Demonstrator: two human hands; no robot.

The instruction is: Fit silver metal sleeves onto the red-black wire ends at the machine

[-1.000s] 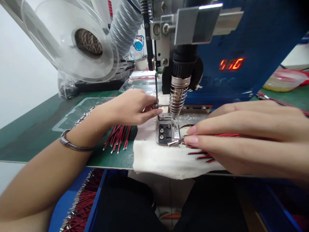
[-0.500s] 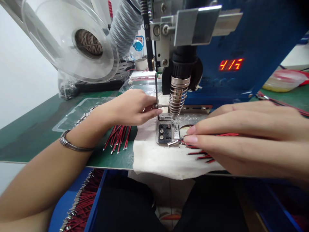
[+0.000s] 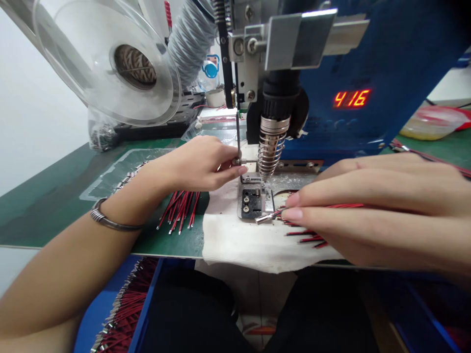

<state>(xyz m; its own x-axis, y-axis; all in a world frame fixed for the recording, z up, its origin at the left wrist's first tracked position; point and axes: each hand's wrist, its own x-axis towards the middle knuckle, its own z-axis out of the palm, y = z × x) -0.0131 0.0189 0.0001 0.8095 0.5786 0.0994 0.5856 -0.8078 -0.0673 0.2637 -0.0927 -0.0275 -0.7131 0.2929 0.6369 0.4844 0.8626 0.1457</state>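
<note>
Between the thumb and fingertip of my right hand (image 3: 368,211) are the wires of a small silver cylindrical motor (image 3: 265,217). The motor points left, close to the front edge of the small black metal fixture (image 3: 251,203). My left hand (image 3: 206,164) is closed at the thin upright metal rod (image 3: 238,135), beside a small metal knob; what its fingers hold is hidden. Above the fixture comes down the soldering head (image 3: 273,147), wrapped in a coil spring. Red and black wires (image 3: 311,239) lie under my right hand on the white cloth (image 3: 235,245).
The blue machine housing (image 3: 353,59) with a red lit display stands at the back right. A clear wire spool (image 3: 91,63) hangs upper left. More red-black wires (image 3: 180,208) and a clear plastic tray (image 3: 99,181) lie left. Below, a blue bin (image 3: 145,318) holds many wired parts.
The display digits have changed and now read 416. Both hands and the motor stay nearly in place, with only a slight shift of the right fingertips.
</note>
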